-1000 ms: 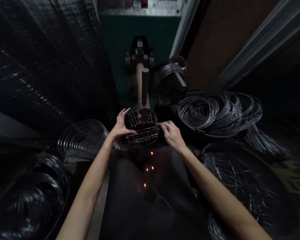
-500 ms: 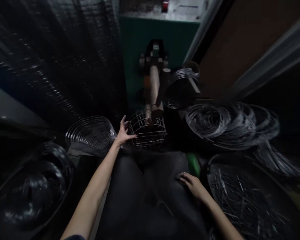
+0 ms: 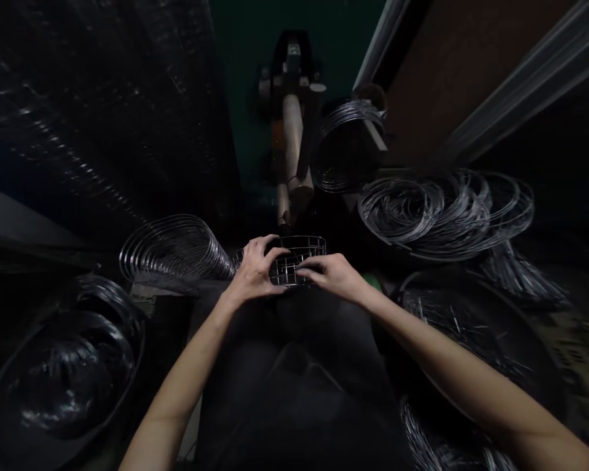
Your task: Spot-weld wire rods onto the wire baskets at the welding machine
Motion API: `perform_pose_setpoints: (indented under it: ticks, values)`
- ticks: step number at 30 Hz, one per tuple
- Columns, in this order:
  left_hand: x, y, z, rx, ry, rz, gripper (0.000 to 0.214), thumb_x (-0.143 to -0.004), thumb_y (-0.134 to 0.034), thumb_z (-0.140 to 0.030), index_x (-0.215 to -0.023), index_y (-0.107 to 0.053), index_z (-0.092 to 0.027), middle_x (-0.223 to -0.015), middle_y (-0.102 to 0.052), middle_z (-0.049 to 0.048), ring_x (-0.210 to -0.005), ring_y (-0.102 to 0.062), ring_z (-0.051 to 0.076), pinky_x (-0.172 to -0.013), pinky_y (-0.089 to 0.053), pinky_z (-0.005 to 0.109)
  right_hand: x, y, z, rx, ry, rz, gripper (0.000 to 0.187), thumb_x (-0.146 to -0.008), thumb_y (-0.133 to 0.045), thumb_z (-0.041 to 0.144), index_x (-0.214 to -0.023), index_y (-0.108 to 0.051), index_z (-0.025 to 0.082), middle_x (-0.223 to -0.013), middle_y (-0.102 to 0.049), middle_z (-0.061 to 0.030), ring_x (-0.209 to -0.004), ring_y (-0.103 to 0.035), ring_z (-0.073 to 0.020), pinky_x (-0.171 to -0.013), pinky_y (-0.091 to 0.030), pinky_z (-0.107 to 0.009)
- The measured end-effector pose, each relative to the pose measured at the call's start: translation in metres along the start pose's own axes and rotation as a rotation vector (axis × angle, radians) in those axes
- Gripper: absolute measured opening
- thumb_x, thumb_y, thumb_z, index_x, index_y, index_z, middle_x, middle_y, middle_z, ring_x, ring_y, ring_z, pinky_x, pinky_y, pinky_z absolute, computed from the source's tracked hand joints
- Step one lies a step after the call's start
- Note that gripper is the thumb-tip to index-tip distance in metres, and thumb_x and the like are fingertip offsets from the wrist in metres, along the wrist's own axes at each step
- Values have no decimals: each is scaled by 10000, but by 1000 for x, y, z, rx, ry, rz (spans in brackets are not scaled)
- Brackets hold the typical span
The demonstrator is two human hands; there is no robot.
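Observation:
A small round wire basket sits just above my lap, below the metal arms of a machine. My left hand grips its left side, fingers over the top and thumb underneath. On the right, my right hand has thumb and fingers pinched together at the basket's near wires. Whether a loose piece of wire is also between those fingertips is too dark to tell. The machine's thick cylindrical arm points down toward the basket, with a narrower lower electrode beside it. My palms hide part of the basket.
Stacked wire rings stand at left, above a tub of dark coils. At right lie wire coils, a basin with short wire pieces and a wire bundle. More wire rings hang beside the machine.
My right hand has left my thigh and come up to the basket. The basket has moved away from the machine arms, nearer my lap, with my left hand on it. The view has tipped downward.

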State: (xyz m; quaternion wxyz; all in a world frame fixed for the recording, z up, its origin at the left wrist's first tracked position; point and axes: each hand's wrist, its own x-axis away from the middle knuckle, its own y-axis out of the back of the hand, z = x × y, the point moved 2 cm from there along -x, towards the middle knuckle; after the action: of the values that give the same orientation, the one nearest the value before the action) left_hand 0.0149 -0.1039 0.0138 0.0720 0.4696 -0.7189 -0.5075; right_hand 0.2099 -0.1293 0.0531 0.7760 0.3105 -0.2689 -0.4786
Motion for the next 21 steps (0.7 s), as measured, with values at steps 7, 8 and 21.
perform_pose_setpoints:
  ticks: [7, 8, 21]
  values:
    - [-12, -5, 1, 35, 80, 21, 756, -574, -841, -434, -1219, -511, -217, -1380, -407, 137, -1244, -375, 351, -1000, -363, 529, 8, -12, -8, 590, 290, -18, 317, -910, -525, 247, -1209, -627, 217, -1108, -708, -67, -817, -699, -183, -576, -484, -232]
    - [-14, -6, 2, 41, 80, 19, 746, -583, -836, -435, -1219, -513, -216, -1382, -406, 135, -1250, -371, 350, -1008, -361, 527, 7, -10, -11, 596, 309, -29, 318, -913, -516, 242, -1210, -628, 218, -1111, -708, -63, -805, -699, -175, -571, -479, -225]
    - [-18, -4, 7, 61, 72, -11, 731, -579, -839, -467, -1200, -535, -230, -1394, -419, 127, -1256, -381, 358, -1022, -363, 545, -3, -2, -27, 495, 381, -54, 345, -871, -557, 229, -1201, -646, 275, -1142, -695, -37, -785, -701, -165, -615, -512, -231]
